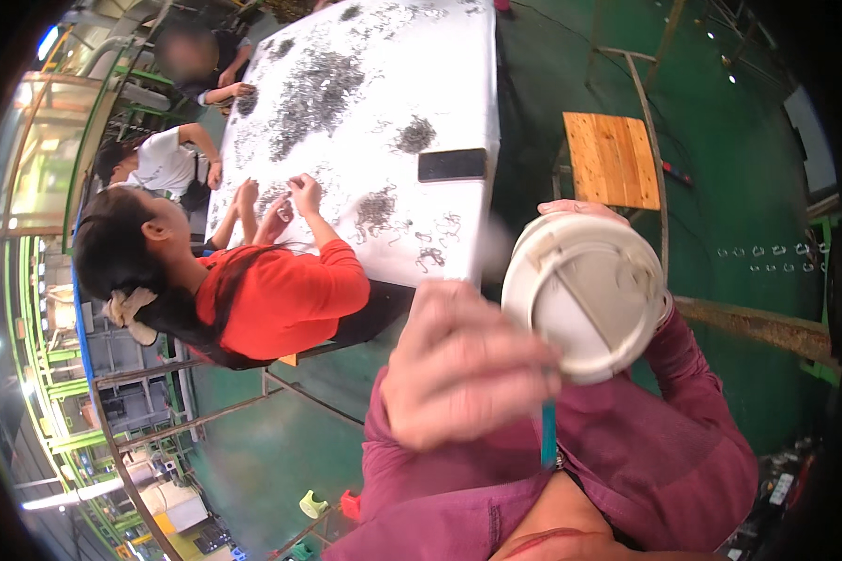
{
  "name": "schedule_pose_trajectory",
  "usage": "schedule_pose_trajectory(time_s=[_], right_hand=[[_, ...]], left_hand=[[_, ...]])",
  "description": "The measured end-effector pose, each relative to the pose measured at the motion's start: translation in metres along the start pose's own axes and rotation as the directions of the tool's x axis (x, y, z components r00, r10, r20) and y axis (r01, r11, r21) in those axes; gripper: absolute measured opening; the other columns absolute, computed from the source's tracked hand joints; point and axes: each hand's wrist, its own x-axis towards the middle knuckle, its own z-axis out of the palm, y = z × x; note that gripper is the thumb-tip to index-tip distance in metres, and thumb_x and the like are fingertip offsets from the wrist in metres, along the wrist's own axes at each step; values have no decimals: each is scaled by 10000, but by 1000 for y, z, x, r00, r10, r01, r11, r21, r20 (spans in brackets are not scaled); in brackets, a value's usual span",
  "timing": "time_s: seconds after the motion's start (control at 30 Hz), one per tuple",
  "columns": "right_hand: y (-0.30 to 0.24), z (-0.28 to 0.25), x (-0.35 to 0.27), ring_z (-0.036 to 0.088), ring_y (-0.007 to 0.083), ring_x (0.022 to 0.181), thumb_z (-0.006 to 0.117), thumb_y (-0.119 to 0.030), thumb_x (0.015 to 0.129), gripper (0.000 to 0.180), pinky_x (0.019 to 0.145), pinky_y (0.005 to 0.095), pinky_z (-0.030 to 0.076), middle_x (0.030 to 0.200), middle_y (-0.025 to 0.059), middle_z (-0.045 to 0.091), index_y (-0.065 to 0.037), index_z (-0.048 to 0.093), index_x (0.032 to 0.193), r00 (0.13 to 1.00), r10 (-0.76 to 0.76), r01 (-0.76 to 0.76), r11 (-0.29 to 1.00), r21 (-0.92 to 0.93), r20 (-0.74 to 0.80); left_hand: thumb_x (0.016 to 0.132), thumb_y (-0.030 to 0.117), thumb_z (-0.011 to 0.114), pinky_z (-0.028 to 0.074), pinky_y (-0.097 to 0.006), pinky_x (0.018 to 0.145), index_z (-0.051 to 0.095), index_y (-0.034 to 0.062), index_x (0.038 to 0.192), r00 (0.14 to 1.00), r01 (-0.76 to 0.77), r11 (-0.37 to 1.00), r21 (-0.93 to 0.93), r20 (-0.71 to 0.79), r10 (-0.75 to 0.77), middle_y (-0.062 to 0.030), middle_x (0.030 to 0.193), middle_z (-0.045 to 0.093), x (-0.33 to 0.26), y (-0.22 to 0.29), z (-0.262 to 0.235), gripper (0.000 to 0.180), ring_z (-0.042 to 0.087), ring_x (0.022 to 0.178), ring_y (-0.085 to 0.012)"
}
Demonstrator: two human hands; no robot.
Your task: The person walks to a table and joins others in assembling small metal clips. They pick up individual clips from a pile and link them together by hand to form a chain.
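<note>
Close up, my right hand (589, 210) grips the cup (585, 309) from behind; left hand (463, 369) (blurred, curled) touches its lid's left edge.

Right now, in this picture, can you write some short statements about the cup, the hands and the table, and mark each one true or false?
1. The right hand holds a white cup with a lid on it. True.
2. The left hand lies flat on the table. False: it is raised close to the cup, blurred, away from the table.
3. A dark phone lies on the white table. True.
4. The person in the red top stands far from the table. False: this person sits at it, with both hands over the small metal parts.
5. The wooden stool has a cup standing on it. False: nothing stands on its seat.
</note>
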Motion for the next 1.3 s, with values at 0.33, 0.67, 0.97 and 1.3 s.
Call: schedule_pose_trajectory(time_s=[0.33, 0.67, 0.97, 1.3], right_hand=[[-13, 6, 25, 590, 397, 1112, 743, -103, 833, 650, 922, 475, 517, 1227, 321, 534, -25, 341, 1338, 889, -444, 457, 875, -158, 115], [-19, 8, 28, 589, 415, 1112, 693, -84, 866, 580, 925, 485, 516, 1231, 319, 536, -31, 348, 1329, 897, -424, 438, 891, -119, 126], [-19, 10, 27, 579, 408, 1135, 731, -72, 831, 595, 962, 482, 495, 1229, 293, 551, -29, 388, 1316, 906, -410, 418, 906, -72, 104], [-25, 7, 17, 581, 404, 1136, 746, -87, 825, 657, 952, 479, 502, 1228, 304, 544, -30, 347, 1344, 901, -406, 424, 899, -108, 153]], left_hand=[[889, 175, 624, 330, -375, 874, 717, 230, 853, 999, -26, 1000, -6, -24, 26, 103, 857, 738, -13, 26, -9, 114, 485, 722, -48], [889, 165, 626, 326, -370, 875, 724, 219, 867, 999, -44, 997, 66, 22, 43, 103, 860, 741, -12, 31, -21, 114, 495, 731, -37], [770, 148, 705, 393, -355, 767, 729, 109, 781, 987, -36, 999, -15, -159, 33, -7, 766, 730, -5, 35, -7, 47, 567, 625, -77], [871, 175, 646, 342, -360, 861, 736, 210, 841, 997, -78, 992, 99, 15, 77, 88, 829, 742, -16, 42, -14, 101, 509, 733, -38]])
